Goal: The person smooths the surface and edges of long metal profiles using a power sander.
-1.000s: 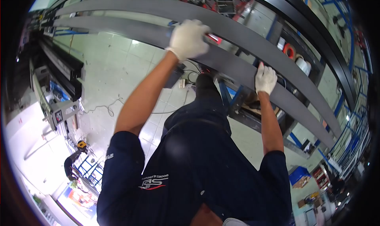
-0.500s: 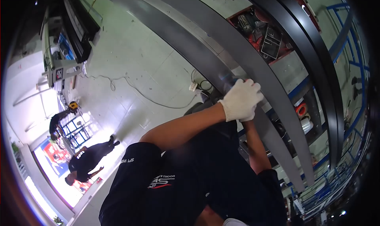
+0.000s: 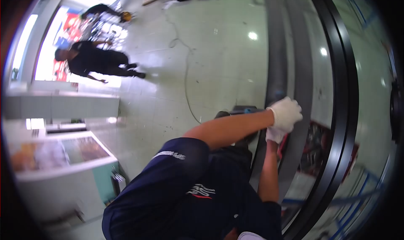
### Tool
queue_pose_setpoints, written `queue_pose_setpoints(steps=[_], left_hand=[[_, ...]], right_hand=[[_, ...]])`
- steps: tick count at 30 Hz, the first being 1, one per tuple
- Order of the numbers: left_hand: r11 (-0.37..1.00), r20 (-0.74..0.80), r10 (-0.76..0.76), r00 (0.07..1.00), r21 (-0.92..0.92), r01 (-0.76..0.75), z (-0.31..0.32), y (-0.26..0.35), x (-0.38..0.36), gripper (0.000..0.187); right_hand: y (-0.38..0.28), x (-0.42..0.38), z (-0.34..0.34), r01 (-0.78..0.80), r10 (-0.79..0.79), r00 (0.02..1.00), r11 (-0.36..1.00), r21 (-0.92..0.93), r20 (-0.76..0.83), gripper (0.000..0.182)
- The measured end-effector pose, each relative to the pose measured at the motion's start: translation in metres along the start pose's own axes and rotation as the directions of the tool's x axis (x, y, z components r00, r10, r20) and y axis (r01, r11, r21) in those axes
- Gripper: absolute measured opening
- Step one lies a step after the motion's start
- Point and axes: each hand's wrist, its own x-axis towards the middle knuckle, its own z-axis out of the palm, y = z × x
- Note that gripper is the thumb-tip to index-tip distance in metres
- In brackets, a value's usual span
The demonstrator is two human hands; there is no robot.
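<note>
Swung round since half a second ago, the view now runs both long grey bars vertically, smooth and matte. Another person stands far left. Gloved left hand and right hand rest together on one bar; their grip cannot be told.

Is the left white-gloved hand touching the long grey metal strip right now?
Touching. The head view shows the left white-gloved hand lying across the long grey metal strip, overlapping it with no gap, just above the right gloved hand.
</note>
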Motion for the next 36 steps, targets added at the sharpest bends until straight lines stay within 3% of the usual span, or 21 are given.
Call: queue_pose_setpoints(steps=[6,10,12,15,17,18,21,24,29,33,36], left_hand=[[0.996,0.004,-0.092,0.996,0.003,0.092,-0.025,-0.054,0.031,0.031],[0.993,-0.004,-0.114,0.993,0.011,0.114,-0.022,-0.098,0.063,0.033],[0.995,0.007,-0.100,0.995,0.012,0.100,-0.029,-0.117,0.081,0.034],[0.996,0.022,-0.082,0.996,-0.019,0.083,-0.040,-0.150,0.098,0.036],[0.997,0.014,-0.080,0.997,-0.004,0.080,-0.058,-0.179,0.113,0.036],[0.996,0.034,-0.071,0.997,-0.043,0.073,-0.062,-0.194,0.122,0.037],[0.996,0.052,-0.080,0.995,-0.036,0.082,-0.067,-0.229,0.147,0.038],[0.996,0.021,-0.074,0.997,-0.045,0.075,-0.076,-0.254,0.160,0.037],[0.994,0.026,-0.080,0.996,-0.066,0.081,-0.080,-0.271,0.170,0.036],[0.994,-0.016,-0.072,0.997,-0.082,0.070,-0.073,-0.252,0.156,0.035],[0.990,0.028,-0.046,0.999,-0.133,0.050,-0.054,-0.216,0.140,0.037]], right_hand=[[0.003,0.067,0.022,-0.027,0.028,0.999,0.999,-0.033,0.029,0.073],[0.000,0.113,0.046,0.088,-0.066,0.969,0.993,0.080,-0.240,0.068],[-0.017,0.140,0.048,-0.018,0.106,0.976,0.910,0.415,-0.189,0.064],[-0.060,0.166,0.046,0.041,0.076,0.975,0.861,0.506,-0.209,0.061],[-0.055,0.207,0.071,0.129,0.077,0.966,0.687,0.715,-0.248,0.059],[-0.059,0.220,0.065,-0.027,0.121,0.978,0.879,0.477,-0.167,0.063],[-0.072,0.256,0.070,-0.068,0.134,0.967,0.956,0.287,-0.217,0.064],[-0.064,0.286,0.091,-0.016,0.174,0.955,0.840,0.543,-0.240,0.060],[-0.151,0.279,0.065,-0.120,0.191,0.934,0.963,0.240,-0.301,0.053],[-0.137,0.257,0.057,-0.124,0.154,0.945,0.985,0.119,-0.290,0.057],[-0.125,0.216,0.043,-0.175,0.228,0.944,0.959,0.225,-0.240,0.064]])
